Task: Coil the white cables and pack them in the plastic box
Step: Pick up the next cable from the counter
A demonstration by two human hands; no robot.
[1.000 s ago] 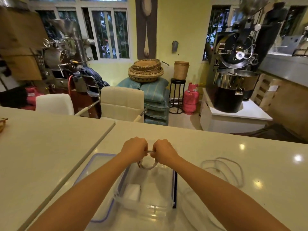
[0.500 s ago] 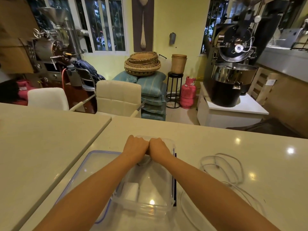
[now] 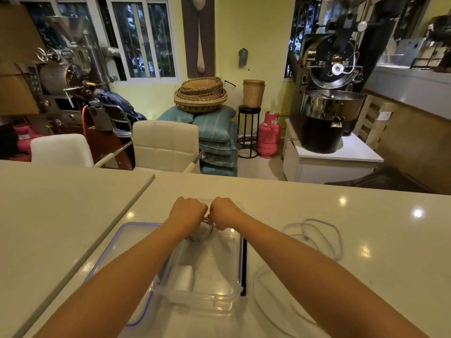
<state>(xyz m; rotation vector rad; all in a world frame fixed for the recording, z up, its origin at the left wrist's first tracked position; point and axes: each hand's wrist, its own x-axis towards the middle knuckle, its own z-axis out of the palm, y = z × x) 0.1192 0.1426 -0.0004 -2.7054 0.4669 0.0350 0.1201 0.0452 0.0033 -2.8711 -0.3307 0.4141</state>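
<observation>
head view, left hand (image 3: 186, 212) and right hand (image 3: 224, 212) both curled round coiled cable (image 3: 201, 234), over plastic box (image 3: 207, 298)

left hand (image 3: 187, 212) + right hand (image 3: 224, 212): fists side by side, gripping coil (image 3: 202, 232) over far end of box (image 3: 231, 298) | adapter (image 3: 182, 280) in box, near-left | lid (image 3: 127, 234) left of box | loose cable (image 3: 314, 237) on counter (image 3: 366, 215), right

Coffee roastery: drum roasters (image 3: 329, 98), gas cylinder (image 3: 268, 135).
</observation>
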